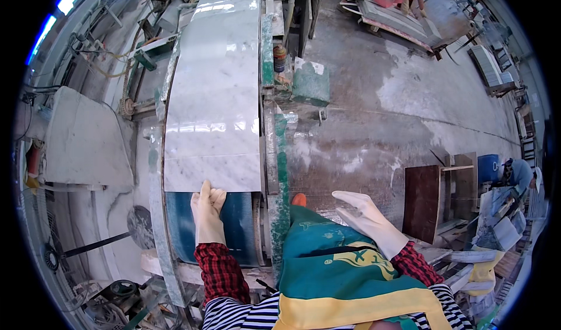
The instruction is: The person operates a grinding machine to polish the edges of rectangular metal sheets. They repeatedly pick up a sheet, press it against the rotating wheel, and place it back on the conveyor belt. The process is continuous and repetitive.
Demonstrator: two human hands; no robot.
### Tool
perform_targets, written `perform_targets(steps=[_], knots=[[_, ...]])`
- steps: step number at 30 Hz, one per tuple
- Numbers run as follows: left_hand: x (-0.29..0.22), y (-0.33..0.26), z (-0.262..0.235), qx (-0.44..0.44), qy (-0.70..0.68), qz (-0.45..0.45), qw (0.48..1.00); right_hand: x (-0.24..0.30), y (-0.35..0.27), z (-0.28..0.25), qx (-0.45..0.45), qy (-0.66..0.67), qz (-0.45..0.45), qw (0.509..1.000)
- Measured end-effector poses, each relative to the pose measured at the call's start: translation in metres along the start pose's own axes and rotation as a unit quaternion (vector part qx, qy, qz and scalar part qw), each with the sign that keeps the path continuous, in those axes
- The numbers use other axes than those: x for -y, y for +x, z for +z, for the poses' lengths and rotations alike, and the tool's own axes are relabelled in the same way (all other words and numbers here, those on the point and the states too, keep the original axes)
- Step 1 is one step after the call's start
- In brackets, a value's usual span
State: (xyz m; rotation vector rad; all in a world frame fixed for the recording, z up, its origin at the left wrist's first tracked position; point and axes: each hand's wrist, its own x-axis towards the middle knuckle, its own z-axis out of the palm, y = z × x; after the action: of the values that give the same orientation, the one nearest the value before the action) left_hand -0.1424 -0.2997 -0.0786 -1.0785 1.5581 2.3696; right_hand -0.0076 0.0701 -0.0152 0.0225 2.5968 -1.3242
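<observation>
A long white, grey-veined marble slab [213,105] with a wet shine lies on a conveyor with a blue belt [236,227]. My left hand [209,213], in a cream rubber glove, is at the slab's near edge. One finger reaches onto the top surface while the others are curled against the edge. A thin crosswise line runs over the slab just beyond. To the right, my right hand [371,219], gloved alike, hangs in the air before my green apron [327,254]. Its fingers are stretched, touching no slab.
A green-painted rail [280,172] borders the belt's right side, with a green box [311,81] beyond. On the left leans a pale slab [87,140]. A brown panel [422,203] stands at right. People work at the far right and by a slab-laden table [391,20].
</observation>
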Motion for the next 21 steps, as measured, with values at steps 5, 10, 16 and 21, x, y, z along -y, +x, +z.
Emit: perform_targets(steps=[5,10,16,21], knots=[[0.017,-0.012,-0.004,0.035,-0.111,0.046,0.992,-0.017,-0.022,-0.007,-0.042,0.007,0.004,0.999],[0.035,-0.047,0.015,0.064,-0.041,0.122,0.990,-0.110,-0.087,-0.027,-0.183,-0.021,0.023,0.983],[0.076,-0.081,0.073,0.314,0.063,0.033,0.947,-0.182,-0.254,-0.057,-0.383,-0.070,0.270,0.881],[0.115,-0.043,0.096,0.415,0.488,-0.098,0.762,-0.216,-0.436,-0.074,-0.549,-0.208,0.377,0.717]])
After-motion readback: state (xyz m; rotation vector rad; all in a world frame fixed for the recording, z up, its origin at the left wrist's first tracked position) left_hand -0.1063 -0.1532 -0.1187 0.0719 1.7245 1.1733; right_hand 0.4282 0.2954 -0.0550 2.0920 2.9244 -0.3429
